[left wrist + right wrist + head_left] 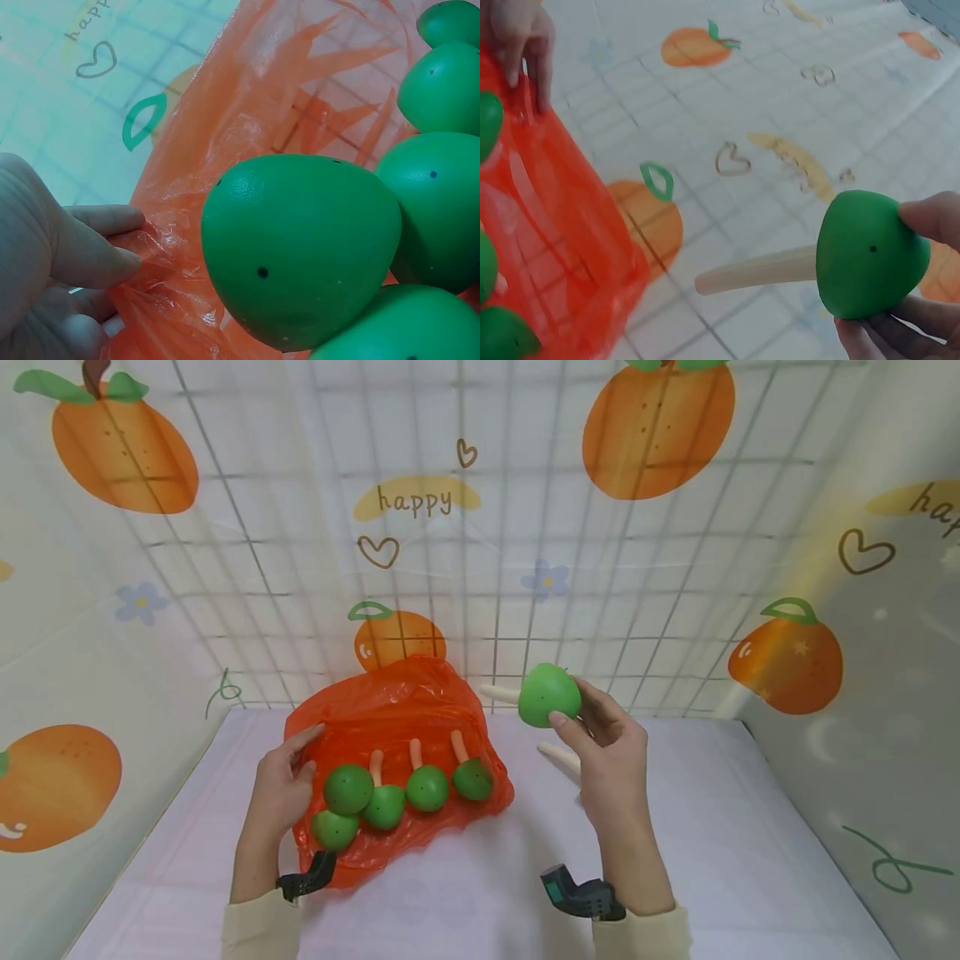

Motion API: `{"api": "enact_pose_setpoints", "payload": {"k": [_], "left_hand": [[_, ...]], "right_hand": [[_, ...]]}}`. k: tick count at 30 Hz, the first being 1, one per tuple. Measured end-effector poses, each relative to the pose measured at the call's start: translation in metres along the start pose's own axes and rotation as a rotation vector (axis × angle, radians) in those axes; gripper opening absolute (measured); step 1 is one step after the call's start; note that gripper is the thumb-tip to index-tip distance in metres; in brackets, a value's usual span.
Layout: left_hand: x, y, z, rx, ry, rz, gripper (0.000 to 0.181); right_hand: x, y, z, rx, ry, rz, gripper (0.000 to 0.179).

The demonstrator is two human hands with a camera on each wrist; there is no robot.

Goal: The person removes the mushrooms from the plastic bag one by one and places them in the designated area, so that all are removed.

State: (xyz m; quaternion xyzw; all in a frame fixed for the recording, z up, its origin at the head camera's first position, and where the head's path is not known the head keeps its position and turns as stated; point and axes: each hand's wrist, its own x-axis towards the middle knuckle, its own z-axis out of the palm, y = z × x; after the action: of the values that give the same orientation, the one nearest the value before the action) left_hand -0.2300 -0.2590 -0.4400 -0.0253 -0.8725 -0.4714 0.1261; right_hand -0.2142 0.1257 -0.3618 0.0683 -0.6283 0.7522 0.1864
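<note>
My right hand [611,752] holds a green toy mushroom [550,695] by its round, black-dotted cap, thumb in front and fingers behind. Its pale stem [757,270] points left, raised above the table. Under the right hand a second pale stem [558,758] lies on the table, its other end hidden by the hand. The left hand [281,781] pinches the left edge of a thin red plastic bag [405,702] between thumb and fingers. Several green mushroom caps [348,789] cluster at the bag's near part; some stems [416,753] behind them look orange-tinted.
A white table [712,860] carries everything. Behind it hangs a pale curtain [480,585] printed with oranges, hearts and lettering, over a wire grid; similar cloth stands at the left and right sides. Black wrist straps [581,893] sit on both forearms.
</note>
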Motion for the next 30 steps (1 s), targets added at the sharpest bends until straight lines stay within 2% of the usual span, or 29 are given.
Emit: {"api": "enact_pose_setpoints", "payload": {"k": [8, 15, 18, 30], "left_hand": [[-0.001, -0.001, -0.001, -0.006, -0.009, -0.01, 0.056], [-0.001, 0.0, -0.001, -0.011, -0.006, -0.008, 0.055], [-0.001, 0.001, -0.002, -0.018, -0.007, -0.013, 0.055], [-0.001, -0.001, -0.001, -0.003, -0.004, -0.022, 0.055]], "right_hand": [[0.017, 0.013, -0.027, 0.039, 0.128, 0.042, 0.048], [0.028, 0.028, -0.049, -0.002, 0.234, 0.074, 0.047], [0.031, 0.036, -0.058, 0.015, 0.27, 0.084, 0.047], [0.04, 0.063, -0.086, -0.034, 0.333, 0.174, 0.054]]}}
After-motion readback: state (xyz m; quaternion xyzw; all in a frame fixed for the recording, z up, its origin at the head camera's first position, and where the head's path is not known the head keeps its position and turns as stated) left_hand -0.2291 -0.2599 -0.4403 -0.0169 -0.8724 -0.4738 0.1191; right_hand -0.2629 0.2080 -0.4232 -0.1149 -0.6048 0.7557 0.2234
